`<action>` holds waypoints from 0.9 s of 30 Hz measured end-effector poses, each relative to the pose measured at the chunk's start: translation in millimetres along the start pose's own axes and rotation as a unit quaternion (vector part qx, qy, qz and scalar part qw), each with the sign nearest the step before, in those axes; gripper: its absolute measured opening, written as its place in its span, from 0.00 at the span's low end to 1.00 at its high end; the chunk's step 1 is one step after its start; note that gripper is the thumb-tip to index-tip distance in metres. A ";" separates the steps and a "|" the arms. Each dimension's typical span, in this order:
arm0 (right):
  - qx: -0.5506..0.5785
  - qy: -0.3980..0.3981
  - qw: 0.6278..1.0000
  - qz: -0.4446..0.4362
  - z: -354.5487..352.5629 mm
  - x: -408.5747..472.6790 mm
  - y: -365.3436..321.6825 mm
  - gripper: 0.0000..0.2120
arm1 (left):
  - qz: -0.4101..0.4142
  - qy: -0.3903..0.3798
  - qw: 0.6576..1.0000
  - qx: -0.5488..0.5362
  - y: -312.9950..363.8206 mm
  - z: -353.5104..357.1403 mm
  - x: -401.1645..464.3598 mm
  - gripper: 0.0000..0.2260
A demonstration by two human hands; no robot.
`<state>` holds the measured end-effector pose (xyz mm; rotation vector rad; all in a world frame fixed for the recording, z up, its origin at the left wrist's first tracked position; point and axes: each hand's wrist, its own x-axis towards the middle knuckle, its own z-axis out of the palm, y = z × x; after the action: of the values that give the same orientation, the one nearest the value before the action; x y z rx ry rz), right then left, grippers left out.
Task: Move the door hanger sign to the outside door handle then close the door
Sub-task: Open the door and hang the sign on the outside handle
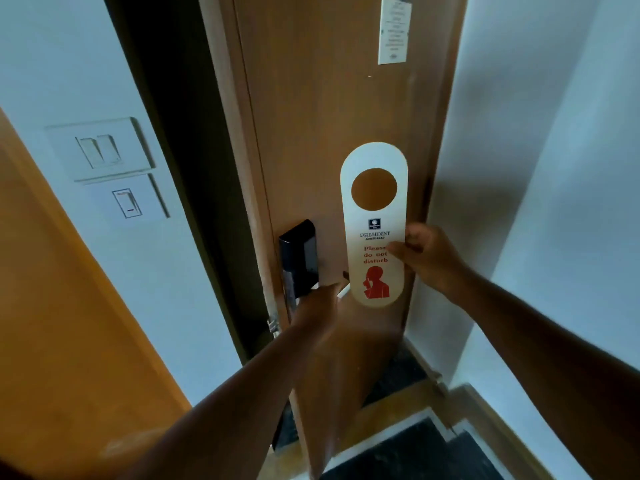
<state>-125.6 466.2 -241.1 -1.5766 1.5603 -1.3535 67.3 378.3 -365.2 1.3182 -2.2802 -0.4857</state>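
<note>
At the doorway of a room, fingers (398, 252) of the right hand (427, 252) closed on the right edge of a cream, round-ended card door hanger sign (375, 226), thumb pressed across the red words "Please do not disturb". Sign held upright in front of the inner face of the brown wooden door (311, 133), clear of any handle, round cut-out at the top showing bare wood behind, a small blue logo and the word "PRESIDENT" at mid-height, a red figure printed near the bottom. Left hand (317, 306) reaching to the door's edge just below the black glossy lock housing (299, 261), fingers blurred and turned away, so whether closed on a handle or merely resting there cannot be told; a short pale bar (343, 292) showing just right of that hand, behind the sign's lower edge. Door standing ajar, dark gap (166, 98) to its left. Higher on the door, a white printed notice card (394, 31). Left of the gap, a pale wall (52, 57) carrying two white switch plates (104, 168), one above the other, and an orange-brown panel (52, 323) at the frame's edge. Right of the door, a plain white wall (554, 133); below, dark stone floor (415, 452) with pale border strips.
</note>
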 end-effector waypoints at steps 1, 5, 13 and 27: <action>0.002 0.016 1.000 0.011 -0.6 -13.0 -5.4 0.15 | 0.006 -0.008 0.999 -0.048 6.9 -3.2 -9.9 0.16; 0.008 0.077 0.996 0.035 4.4 -69.2 -25.2 0.13 | 0.072 -0.031 0.980 -0.181 22.6 -23.4 -64.3 0.18; 0.053 0.125 0.988 0.067 47.0 -139.7 -57.3 0.11 | 0.201 -0.063 0.889 -0.408 26.2 -76.5 -134.1 0.10; -0.096 0.161 0.982 0.026 78.7 -108.9 -87.4 0.10 | 0.070 -0.005 0.885 -0.460 -22.2 -95.2 -73.8 0.04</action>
<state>-0.6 564.5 -220.8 -1.4669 1.9613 -1.5261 167.6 425.3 -312.9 0.6479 -1.7133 -1.3060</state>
